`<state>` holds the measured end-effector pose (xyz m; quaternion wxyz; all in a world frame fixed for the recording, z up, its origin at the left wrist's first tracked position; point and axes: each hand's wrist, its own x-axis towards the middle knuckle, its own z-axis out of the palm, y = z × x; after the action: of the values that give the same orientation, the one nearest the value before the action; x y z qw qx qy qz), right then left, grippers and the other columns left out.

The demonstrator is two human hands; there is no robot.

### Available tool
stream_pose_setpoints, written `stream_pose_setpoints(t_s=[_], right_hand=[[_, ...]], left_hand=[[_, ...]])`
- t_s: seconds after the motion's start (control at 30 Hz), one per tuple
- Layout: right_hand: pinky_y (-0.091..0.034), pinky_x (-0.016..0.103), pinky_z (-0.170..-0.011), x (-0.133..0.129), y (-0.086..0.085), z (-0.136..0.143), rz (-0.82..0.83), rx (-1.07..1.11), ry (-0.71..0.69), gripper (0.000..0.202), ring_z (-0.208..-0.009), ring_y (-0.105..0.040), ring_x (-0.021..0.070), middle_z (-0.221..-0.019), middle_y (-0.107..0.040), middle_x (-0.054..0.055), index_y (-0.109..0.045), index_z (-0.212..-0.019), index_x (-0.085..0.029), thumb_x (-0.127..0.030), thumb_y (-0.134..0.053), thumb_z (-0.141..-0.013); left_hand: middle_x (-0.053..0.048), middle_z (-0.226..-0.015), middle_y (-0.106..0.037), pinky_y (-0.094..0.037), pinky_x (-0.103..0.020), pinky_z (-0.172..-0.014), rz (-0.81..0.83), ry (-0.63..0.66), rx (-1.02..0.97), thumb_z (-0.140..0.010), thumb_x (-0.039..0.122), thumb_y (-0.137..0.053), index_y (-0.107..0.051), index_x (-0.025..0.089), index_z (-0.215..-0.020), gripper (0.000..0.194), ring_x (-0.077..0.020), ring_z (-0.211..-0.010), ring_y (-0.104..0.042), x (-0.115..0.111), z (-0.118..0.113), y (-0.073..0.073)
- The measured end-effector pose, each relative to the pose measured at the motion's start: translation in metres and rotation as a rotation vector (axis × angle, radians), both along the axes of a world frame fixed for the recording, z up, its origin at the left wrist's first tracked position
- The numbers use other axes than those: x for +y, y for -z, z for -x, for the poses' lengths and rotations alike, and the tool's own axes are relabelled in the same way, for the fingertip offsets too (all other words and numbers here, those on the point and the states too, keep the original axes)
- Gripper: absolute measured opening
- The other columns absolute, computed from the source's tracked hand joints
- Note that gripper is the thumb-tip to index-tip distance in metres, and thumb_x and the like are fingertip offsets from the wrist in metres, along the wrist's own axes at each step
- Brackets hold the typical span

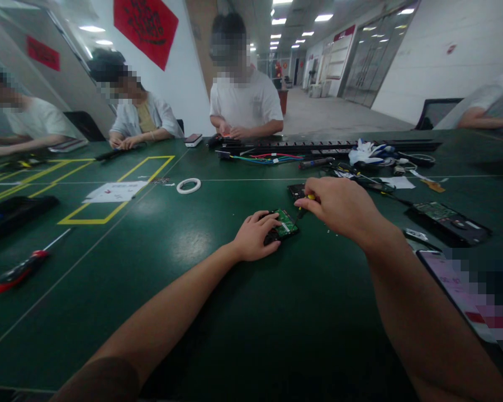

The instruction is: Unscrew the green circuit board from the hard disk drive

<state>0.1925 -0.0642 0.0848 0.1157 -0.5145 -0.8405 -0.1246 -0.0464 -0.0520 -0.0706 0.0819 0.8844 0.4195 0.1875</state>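
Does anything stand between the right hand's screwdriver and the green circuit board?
Nothing visible does: the screwdriver, held in the right hand, slants down to the right part of the green circuit board. The left hand covers the left part, beside that path.

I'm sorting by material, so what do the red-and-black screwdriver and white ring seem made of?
The screwdriver has a shiny, boldly coloured handle, probably plastic, and a thin silvery shaft, likely metal. The white ring looks smooth and evenly white: perhaps plastic or tape.
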Motion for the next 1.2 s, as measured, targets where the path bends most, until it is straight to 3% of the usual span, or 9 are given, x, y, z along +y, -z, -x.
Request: stream_pose_setpoints(t_s=[0.33, 0.67, 0.97, 1.2], right_hand=[[-0.044, 0.035, -0.077, 0.0031, 0.0008, -0.0016, 0.056, 0.081, -0.130, 0.017, -0.091, -0.070, 0.0255, -0.100, -0.077, 0.011, -0.074, -0.104, -0.017, -0.030, -0.067, -0.096], [-0.050, 0.039, -0.092, -0.0025, -0.0017, 0.0042, 0.075, 0.078, -0.211, 0.027, -0.108, -0.069, 0.0282, -0.117, -0.075, 0.018, -0.073, -0.114, -0.011, -0.016, -0.052, -0.100], [-0.047, 0.034, -0.087, -0.0011, 0.0006, 0.0008, 0.089, 0.133, -0.179, 0.022, -0.103, -0.070, 0.0252, -0.114, -0.076, 0.012, -0.068, -0.117, -0.017, -0.018, -0.057, -0.098], [-0.044, 0.033, -0.081, -0.0038, -0.0038, 0.0004, 0.079, 0.098, -0.129, 0.013, -0.095, -0.069, 0.0243, -0.105, -0.076, 0.010, -0.069, -0.107, -0.018, -0.026, -0.063, -0.098]], left_hand=[[-0.003, -0.162, -0.049, -0.037, -0.061, -0.118, -0.001, 0.002, -0.007, -0.087, 0.046, -0.068, -0.056, 0.030, -0.139, 0.056, -0.0373, -0.151, -0.035, 0.0010, 0.0005, 0.0023], [-0.004, -0.161, -0.049, -0.036, -0.061, -0.118, 0.001, 0.002, -0.017, -0.087, 0.045, -0.068, -0.056, 0.030, -0.139, 0.056, -0.0372, -0.150, -0.036, 0.0000, -0.0005, 0.0011], [-0.004, -0.162, -0.049, -0.037, -0.062, -0.118, 0.011, -0.005, -0.015, -0.087, 0.045, -0.069, -0.057, 0.030, -0.139, 0.055, -0.0373, -0.150, -0.036, 0.0005, 0.0000, 0.0021], [-0.005, -0.162, -0.049, -0.037, -0.062, -0.117, 0.009, 0.000, -0.009, -0.088, 0.045, -0.067, -0.056, 0.029, -0.140, 0.056, -0.0374, -0.150, -0.036, 0.0004, 0.0004, 0.0025]])
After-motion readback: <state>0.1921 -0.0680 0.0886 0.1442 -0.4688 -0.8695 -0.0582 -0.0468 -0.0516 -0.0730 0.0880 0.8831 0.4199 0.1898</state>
